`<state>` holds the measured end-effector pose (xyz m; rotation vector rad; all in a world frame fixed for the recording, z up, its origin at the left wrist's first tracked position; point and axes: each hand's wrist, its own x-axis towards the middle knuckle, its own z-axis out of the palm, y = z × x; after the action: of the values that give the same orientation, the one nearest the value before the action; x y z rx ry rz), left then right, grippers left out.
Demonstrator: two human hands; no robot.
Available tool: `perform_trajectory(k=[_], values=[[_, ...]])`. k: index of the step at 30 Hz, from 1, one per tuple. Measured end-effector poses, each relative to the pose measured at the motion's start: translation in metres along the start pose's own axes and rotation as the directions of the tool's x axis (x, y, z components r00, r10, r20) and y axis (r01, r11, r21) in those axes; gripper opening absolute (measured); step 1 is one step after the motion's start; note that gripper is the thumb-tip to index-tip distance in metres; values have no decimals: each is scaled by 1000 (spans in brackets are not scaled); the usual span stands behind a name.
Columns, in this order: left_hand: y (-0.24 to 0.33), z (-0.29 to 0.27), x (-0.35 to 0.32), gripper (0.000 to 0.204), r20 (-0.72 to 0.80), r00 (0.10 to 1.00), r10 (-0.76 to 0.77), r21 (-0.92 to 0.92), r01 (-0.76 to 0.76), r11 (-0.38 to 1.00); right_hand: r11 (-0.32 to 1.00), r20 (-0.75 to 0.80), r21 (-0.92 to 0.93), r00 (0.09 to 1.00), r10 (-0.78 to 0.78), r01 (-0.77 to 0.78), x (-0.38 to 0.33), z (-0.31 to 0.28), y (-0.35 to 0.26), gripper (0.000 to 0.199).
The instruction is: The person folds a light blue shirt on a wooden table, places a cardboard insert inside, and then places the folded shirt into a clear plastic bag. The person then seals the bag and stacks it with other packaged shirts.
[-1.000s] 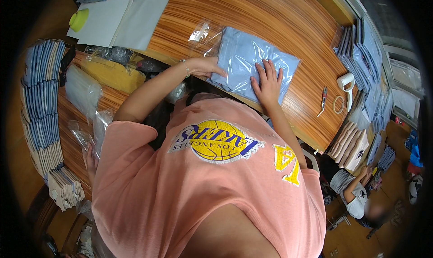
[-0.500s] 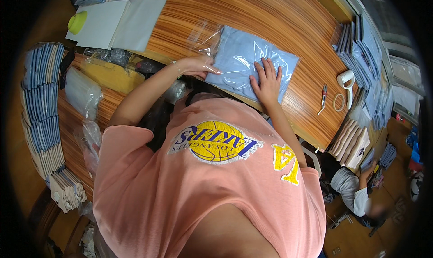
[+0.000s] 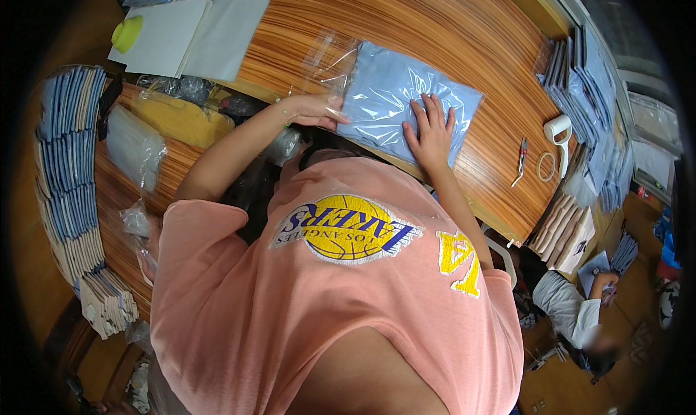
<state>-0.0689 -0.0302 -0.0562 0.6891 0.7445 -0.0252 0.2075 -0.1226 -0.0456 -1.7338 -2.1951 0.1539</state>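
Note:
A folded light blue garment in a clear plastic bag (image 3: 395, 96) lies on the striped wooden table (image 3: 435, 23). My right hand (image 3: 430, 130) lies flat on the bag's near right part, fingers spread. My left hand (image 3: 313, 110) pinches the bag's left edge, where the loose clear flap (image 3: 330, 58) sticks out past the garment. My pink shirt fills the lower part of the view.
White sheets (image 3: 185, 27) and a yellow-green cap (image 3: 127, 33) lie at the far left. Stacks of packed blue garments (image 3: 65, 154) stand at the left and right (image 3: 591, 89). A white tape dispenser (image 3: 560, 134), small snips (image 3: 520, 158) and a ring sit to the right. Another person (image 3: 573, 313) sits at lower right.
My left hand has slid left along the bag's near edge to its open end and closed on the plastic. The right hand stays pressed on the bag.

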Motion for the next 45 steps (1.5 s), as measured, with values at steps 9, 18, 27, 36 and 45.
perform_trajectory(k=[9, 18, 27, 36, 45], values=[[-17, -19, 20, 33, -1, 998, -62, 6, 62, 998, 1000, 6, 5, 1000, 0, 0, 0, 0, 0, 44], [-8, -13, 7, 33, 162, 986, 35, -210, 0, 978, 1000, 4, 9, 1000, -6, 6, 3, 4, -5, 45], [19, -23, -23, 38, 98, 989, -114, -21, 117, 993, 1000, 7, 31, 1000, 3, -3, 5, 2, -7, 45], [26, -11, 12, 32, -497, 799, 339, 337, -182, 924, 1000, 14, 27, 1000, 10, -10, 6, 0, -9, 46], [43, -5, 18, 26, -422, 834, 356, 163, -316, 935, 999, 15, 38, 999, 34, -34, 5, -1, -4, 47]])
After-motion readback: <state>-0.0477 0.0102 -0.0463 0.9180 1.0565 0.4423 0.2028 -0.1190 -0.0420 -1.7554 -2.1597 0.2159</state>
